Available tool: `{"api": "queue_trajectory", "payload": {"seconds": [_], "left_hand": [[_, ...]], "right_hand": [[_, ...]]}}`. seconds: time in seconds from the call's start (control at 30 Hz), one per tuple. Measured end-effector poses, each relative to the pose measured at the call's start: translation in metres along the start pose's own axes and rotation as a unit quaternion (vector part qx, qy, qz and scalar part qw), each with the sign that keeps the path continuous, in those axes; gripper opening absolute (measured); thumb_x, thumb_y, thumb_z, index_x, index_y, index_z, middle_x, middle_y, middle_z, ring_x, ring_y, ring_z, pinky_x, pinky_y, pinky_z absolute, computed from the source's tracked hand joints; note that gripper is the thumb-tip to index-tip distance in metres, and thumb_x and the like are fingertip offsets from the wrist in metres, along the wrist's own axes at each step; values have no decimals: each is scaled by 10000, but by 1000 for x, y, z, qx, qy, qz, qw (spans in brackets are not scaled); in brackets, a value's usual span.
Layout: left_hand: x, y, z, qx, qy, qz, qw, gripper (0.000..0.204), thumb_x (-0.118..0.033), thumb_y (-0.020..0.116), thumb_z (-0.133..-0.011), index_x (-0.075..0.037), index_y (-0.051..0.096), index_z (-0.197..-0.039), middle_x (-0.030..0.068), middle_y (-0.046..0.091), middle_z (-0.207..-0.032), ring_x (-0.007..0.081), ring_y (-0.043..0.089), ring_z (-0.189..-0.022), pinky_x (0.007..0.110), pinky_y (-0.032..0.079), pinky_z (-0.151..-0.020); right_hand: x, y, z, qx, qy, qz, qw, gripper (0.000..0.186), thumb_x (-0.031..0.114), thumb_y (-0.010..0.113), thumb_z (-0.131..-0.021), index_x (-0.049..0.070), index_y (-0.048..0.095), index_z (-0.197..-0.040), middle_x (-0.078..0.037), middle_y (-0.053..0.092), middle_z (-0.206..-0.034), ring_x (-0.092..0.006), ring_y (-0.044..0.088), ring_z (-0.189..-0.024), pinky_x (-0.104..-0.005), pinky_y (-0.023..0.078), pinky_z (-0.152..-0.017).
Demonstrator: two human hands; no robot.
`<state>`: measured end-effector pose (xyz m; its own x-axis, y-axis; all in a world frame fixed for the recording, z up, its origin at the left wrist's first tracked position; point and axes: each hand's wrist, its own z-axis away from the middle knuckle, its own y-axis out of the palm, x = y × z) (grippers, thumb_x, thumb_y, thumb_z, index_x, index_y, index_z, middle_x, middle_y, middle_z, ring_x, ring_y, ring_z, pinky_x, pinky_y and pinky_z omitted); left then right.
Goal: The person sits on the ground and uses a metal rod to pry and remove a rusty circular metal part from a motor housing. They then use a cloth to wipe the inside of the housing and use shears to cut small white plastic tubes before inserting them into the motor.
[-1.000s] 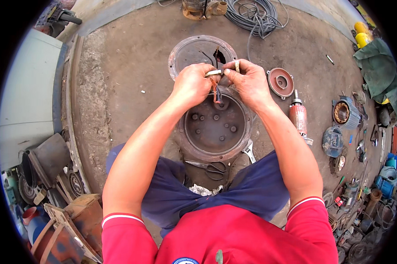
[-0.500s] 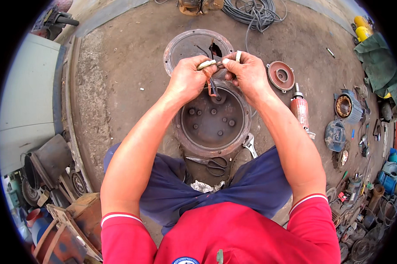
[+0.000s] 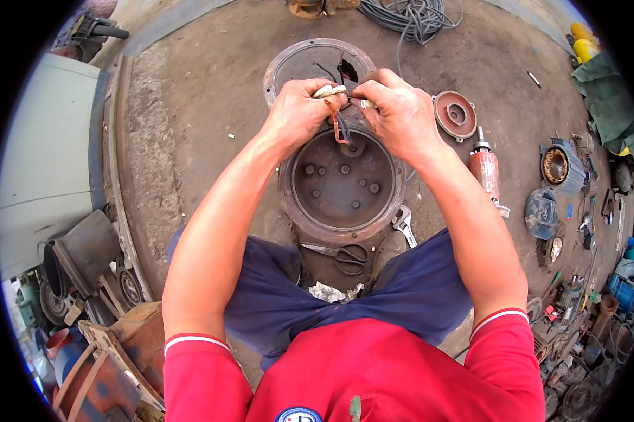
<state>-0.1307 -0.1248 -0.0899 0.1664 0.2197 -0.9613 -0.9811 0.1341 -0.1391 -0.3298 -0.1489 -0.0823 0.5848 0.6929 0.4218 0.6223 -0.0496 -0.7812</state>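
Observation:
My left hand (image 3: 301,109) is closed in a pinch above the metal housing, holding electrical wires (image 3: 341,128) and a pale, folded strip (image 3: 329,91). A bare copper-coloured strand and dark insulated leads hang below its fingers towards the housing. My right hand (image 3: 398,112) faces it, knuckles up and fingers bent inward, closed on the wire end. A second pale piece (image 3: 367,104) shows at its thumb. Its fingertips are partly hidden. Beneath both hands sits the round metal housing (image 3: 286,184), with several bolt heads inside. Behind it lies a round flanged cover (image 3: 296,65) with a dark hole.
Scissors (image 3: 348,259) and an adjustable wrench (image 3: 404,226) lie by the housing's near side. To the right are a red flange (image 3: 455,115), a red rotor (image 3: 485,172) and a stator (image 3: 563,167). Coiled cable (image 3: 412,20) lies at the back.
My right hand has rolled over, its knuckles now up, and the pale piece in it points down towards my left hand. My left hand keeps its grip near the same spot.

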Motion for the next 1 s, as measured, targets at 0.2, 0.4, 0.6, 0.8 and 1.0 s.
{"api": "queue_trajectory", "payload": {"seconds": [0.2, 0.4, 0.6, 0.8, 1.0], "left_hand": [[-3, 3, 2, 4, 6, 31, 999, 180, -170, 727, -921, -8, 709, -997, -7, 654, -834, 75, 580, -709, 253, 494, -606], [-3, 0, 1, 8, 3, 49, 999, 161, -154, 722, -917, -10, 710, -988, -12, 652, -848, 67, 572, -745, 248, 481, -643], [-6, -2, 0, -2, 12, 76, 997, 160, -144, 710, -911, -7, 709, -994, -15, 648, -861, 66, 565, -770, 239, 469, -677], [-5, -2, 2, 13, 0, 88, 996, 167, -147, 711, -911, -5, 713, -998, -17, 648, -870, 66, 564, -775, 239, 462, -696], [-9, 0, 2, 22, 1, 82, 996, 164, -134, 715, -911, 2, 713, -1002, -9, 656, -862, 64, 570, -758, 243, 468, -672]], "right_hand": [[12, -3, -8, 115, 302, -210, 923, 176, 206, 654, -911, 37, 657, -862, -101, 635, -707, -195, 629, -637, -348, 488, -565], [10, -10, -13, 111, 485, -514, 698, 221, 220, 608, -934, 27, 635, -831, -36, 602, -674, -73, 414, -483, -243, 299, -441], [1, -14, -6, -57, 342, -389, 853, 164, 183, 615, -942, 24, 649, -917, -50, 643, -749, -104, 551, -575, -259, 422, -517], [5, -3, -4, -27, 32, -45, 998, 135, 145, 729, -838, 82, 699, -954, -105, 698, -951, -255, 695, -748, -366, 540, -658], [2, 5, -5, 85, 297, -227, 923, 149, 163, 711, -856, 57, 704, -961, -130, 717, -872, -261, 700, -744, -361, 532, -660]]}}
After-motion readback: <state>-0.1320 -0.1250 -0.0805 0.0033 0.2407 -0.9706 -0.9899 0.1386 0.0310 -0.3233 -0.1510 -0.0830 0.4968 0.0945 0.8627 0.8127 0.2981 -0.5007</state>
